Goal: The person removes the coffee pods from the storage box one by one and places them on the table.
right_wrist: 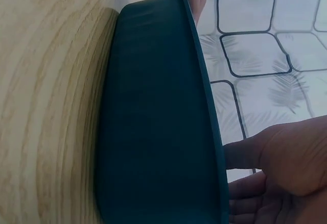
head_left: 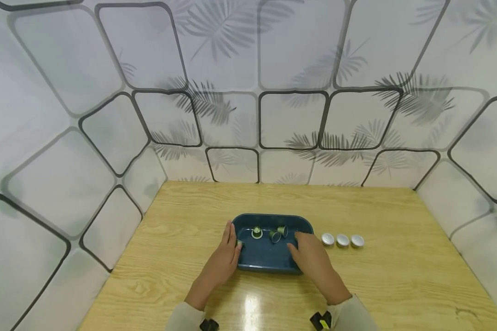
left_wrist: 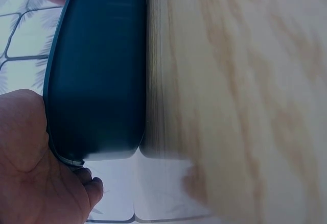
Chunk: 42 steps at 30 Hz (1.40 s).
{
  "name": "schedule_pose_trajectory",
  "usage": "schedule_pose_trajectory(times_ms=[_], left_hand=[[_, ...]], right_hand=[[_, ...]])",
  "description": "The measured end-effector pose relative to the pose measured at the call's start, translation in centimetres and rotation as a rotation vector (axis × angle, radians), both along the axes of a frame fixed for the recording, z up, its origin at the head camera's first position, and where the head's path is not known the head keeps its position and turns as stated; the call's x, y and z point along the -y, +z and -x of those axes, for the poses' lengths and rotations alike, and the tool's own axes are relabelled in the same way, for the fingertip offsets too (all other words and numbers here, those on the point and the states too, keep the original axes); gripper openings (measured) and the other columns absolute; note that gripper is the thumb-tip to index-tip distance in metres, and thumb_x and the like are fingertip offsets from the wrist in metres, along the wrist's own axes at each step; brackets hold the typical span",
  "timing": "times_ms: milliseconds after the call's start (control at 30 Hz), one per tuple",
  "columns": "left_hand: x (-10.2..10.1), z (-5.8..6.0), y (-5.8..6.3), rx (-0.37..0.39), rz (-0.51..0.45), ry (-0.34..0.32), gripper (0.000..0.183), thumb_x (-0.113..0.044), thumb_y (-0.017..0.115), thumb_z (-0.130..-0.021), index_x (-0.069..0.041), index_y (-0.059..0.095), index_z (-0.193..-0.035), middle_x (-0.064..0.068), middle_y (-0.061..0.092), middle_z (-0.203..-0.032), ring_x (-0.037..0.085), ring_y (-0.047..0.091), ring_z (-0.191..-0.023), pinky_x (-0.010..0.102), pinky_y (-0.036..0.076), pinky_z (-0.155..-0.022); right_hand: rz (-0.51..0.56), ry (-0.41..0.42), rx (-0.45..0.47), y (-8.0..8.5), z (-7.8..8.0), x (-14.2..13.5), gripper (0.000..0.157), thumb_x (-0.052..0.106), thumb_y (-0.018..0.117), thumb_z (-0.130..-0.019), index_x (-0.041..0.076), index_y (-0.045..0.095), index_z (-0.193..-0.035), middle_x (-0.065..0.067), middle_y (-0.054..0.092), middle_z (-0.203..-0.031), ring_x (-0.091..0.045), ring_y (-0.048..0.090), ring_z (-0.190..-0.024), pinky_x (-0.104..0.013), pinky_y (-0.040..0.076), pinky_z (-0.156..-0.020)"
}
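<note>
A dark blue tray stands on the table, holding several small green coffee capsules. One capsule stands on its rim. Two more, a lying capsule and its neighbour, are right of it. Another capsule shows partly beside my left thumb. My left hand grips the tray's left side, thumb inside and fingers along the outside. Over the right side reaches my right hand, thumb and index finger apart inside the tray. In the right wrist view, the tray's rim hides its fingertips.
Three coffee capsules with silver lids sit in a row on the wooden table, right of the tray. Patterned white walls enclose the table at the back and sides.
</note>
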<state>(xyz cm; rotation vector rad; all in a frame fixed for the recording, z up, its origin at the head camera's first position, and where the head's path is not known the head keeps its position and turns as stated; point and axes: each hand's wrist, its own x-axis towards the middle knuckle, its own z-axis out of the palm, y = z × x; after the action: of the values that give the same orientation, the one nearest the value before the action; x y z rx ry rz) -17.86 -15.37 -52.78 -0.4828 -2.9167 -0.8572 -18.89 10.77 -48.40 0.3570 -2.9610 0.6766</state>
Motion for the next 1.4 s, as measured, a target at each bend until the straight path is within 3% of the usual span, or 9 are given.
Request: schedule_pose_trajectory(times_ms=[200,333,433,767,1000,1400], left_hand=[[0.0,0.0,-0.1,0.006,0.0,-0.004,0.064,-0.023,0.039,-0.112,0.012,0.011,-0.157,0.024,-0.001,-0.167,0.038,0.026,-0.149,0.049,0.036,-0.114],[0.1,-0.1,-0.1,0.008,0.001,0.0,0.064,-0.023,0.04,-0.112,0.011,0.011,-0.157,0.024,-0.001,-0.168,0.037,0.026,-0.15,0.048,0.036,-0.114],[0.1,-0.1,0.0,0.0,-0.002,-0.006,0.064,-0.022,0.04,-0.112,0.012,0.011,-0.157,0.025,0.0,-0.167,0.038,0.026,-0.149,0.049,0.036,-0.114],[0.1,-0.2,0.3,0.016,0.005,0.0,0.064,-0.024,0.038,-0.112,0.011,0.009,-0.158,0.023,-0.001,-0.168,0.038,0.027,-0.149,0.049,0.037,-0.113],[0.0,-0.4,0.5,0.019,-0.011,-0.01,0.063,-0.021,0.039,-0.112,0.012,0.011,-0.157,0.025,0.001,-0.167,0.04,0.029,-0.148,0.051,0.039,-0.112],[0.0,-0.4,0.6,0.008,-0.019,-0.015,0.063,-0.02,0.04,-0.112,0.013,0.011,-0.157,0.026,0.001,-0.167,0.041,0.029,-0.148,0.051,0.039,-0.111]], right_hand=[[-0.041,-0.034,0.015,-0.6,0.8,0.3,0.026,0.017,0.074,-0.094,-0.008,0.072,-0.101,-0.019,0.071,-0.091,-0.032,0.07,-0.079,-0.043,0.058,-0.065],[-0.07,-0.027,-0.001,-0.9,1.1,0.5,0.022,0.015,0.075,-0.093,-0.004,0.069,-0.084,-0.012,0.064,-0.071,-0.024,0.063,-0.062,-0.038,0.053,-0.053],[-0.088,-0.029,-0.004,-1.0,1.3,0.6,0.024,0.015,0.075,-0.093,-0.001,0.066,-0.078,-0.009,0.06,-0.065,-0.022,0.061,-0.057,-0.036,0.05,-0.05],[-0.1,-0.046,0.031,-1.3,1.9,1.0,0.022,0.011,0.073,-0.093,-0.002,0.067,-0.077,-0.011,0.062,-0.067,-0.026,0.064,-0.058,-0.037,0.053,-0.05],[-0.109,-0.072,0.078,-1.5,2.2,1.3,0.018,0.0,0.063,-0.093,0.0,0.063,-0.075,-0.011,0.058,-0.065,-0.024,0.059,-0.054,-0.037,0.048,-0.046],[-0.122,-0.076,0.046,-2.3,2.6,1.3,0.008,0.001,0.064,-0.093,-0.003,0.063,-0.087,-0.016,0.062,-0.072,-0.03,0.064,-0.06,-0.039,0.051,-0.049]])
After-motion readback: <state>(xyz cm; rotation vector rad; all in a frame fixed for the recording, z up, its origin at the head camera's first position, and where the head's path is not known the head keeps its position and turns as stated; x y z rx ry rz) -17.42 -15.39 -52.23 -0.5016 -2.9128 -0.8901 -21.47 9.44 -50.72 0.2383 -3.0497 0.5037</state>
